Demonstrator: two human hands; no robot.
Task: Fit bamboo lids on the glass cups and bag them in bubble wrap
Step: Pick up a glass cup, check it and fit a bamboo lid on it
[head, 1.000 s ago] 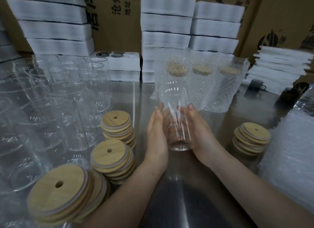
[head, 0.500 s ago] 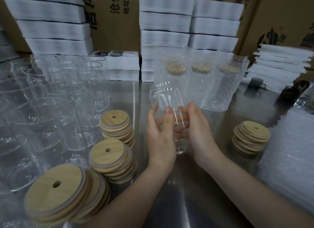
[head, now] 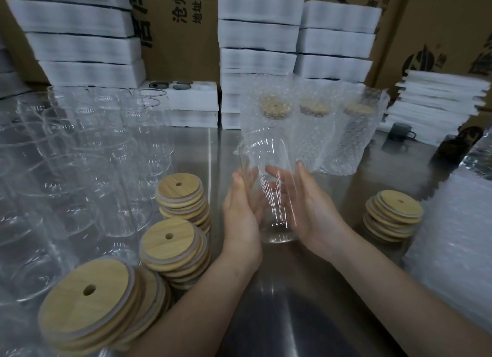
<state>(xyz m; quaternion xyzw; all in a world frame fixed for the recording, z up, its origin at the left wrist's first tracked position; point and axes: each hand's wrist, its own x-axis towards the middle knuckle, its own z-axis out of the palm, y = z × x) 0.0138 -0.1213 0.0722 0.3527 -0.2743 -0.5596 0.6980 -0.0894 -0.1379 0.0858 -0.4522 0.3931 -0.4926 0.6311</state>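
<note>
Holding item: one glass cup (head: pixel 269 154), clear, without lid, upright with a slight tilt, lifted just above the steel table (head: pixel 292 311) at centre.

Hands: left hand (head: pixel 241 212) lies flat against the cup's left side with its fingers straight and pointing up. Right hand (head: pixel 314 212) holds the cup's right side, with its thumb on the near face and its fingers showing through the glass behind it.

Left of the cup: three stacks of bamboo lids, each lid with a small hole, namely a far stack (head: pixel 180 191), a middle stack (head: pixel 171 243) and a near stack (head: pixel 87 306) that leans. Further left of the cup: a crowd of empty glass cups (head: pixel 80 156), standing close together.

Right of the cup: a fourth lid stack (head: pixel 395 211); beyond that, a pile of bubble wrap bags (head: pixel 452 244).

Behind the cup: three bagged cups (head: pixel 316 132) in a row, upright, with lids visible through the wrap. Further behind the cup: white foam boxes (head: pixel 258 34) in stacks, and cardboard cartons (head: pixel 175 37) printed with characters. Behind and to the right of the cup: a dark mug (head: pixel 398 132).
</note>
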